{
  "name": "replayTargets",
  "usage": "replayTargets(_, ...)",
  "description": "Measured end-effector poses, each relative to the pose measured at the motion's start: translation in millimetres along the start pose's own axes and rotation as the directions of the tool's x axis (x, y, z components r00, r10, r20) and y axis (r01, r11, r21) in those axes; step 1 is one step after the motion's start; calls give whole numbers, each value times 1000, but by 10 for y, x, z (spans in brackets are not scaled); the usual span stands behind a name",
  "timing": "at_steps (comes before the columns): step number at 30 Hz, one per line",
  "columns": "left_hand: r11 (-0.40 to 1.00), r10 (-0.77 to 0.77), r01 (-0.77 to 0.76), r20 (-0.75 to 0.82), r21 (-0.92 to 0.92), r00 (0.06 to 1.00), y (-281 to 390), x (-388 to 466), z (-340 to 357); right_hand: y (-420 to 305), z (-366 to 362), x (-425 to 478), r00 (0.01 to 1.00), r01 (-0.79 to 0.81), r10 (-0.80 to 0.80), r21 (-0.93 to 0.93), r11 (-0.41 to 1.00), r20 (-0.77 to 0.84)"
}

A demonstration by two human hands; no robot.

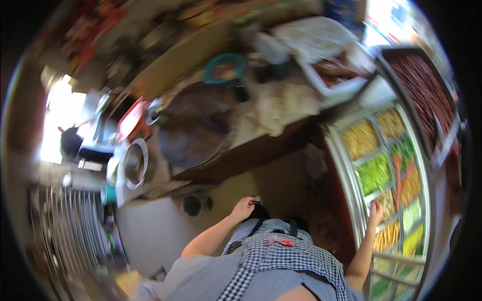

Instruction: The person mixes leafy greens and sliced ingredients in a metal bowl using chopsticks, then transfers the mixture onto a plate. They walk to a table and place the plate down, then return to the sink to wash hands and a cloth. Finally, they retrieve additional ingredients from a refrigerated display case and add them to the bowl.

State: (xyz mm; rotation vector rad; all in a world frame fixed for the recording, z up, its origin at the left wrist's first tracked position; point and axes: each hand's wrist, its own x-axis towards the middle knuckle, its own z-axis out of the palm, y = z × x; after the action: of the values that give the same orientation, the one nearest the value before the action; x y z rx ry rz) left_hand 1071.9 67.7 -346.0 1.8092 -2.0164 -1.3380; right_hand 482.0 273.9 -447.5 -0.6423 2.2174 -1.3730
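Note:
My right hand (376,213) is at the left edge of a refrigerated ingredient counter (340,165), over a tray of pale shredded food (388,203); whether it holds anything I cannot tell. Beside that tray lie chopped green lettuce (374,173), light brown strips (388,235) and a tray with a red spoon (398,177) in it. In front of my checked apron (286,252), my left hand (244,209) hangs with its fingers curled near a small roundish thing, too blurred to name. A large round dark griddle (196,124) is set in the worktop ahead.
A metal bowl (136,163) and a red basket (132,119) stand left of the griddle, a turquoise basket (224,68) behind it. At the right are a white bin (327,81) and a dark tray of thin reddish-brown sticks (421,90). A bucket (192,204) stands low at left.

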Motion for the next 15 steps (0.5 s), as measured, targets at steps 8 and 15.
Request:
replayTargets(8,924,-357,270,-358,-269,863,-2019,-212,-928,-1394,1702,-763,966,92,-57,-129,987,253)
replayTargets(15,295,-815,-333,-418,-895,400,-3425,-656,-2607,-3739,4328,-51,451,891,-715,-314,328,535)
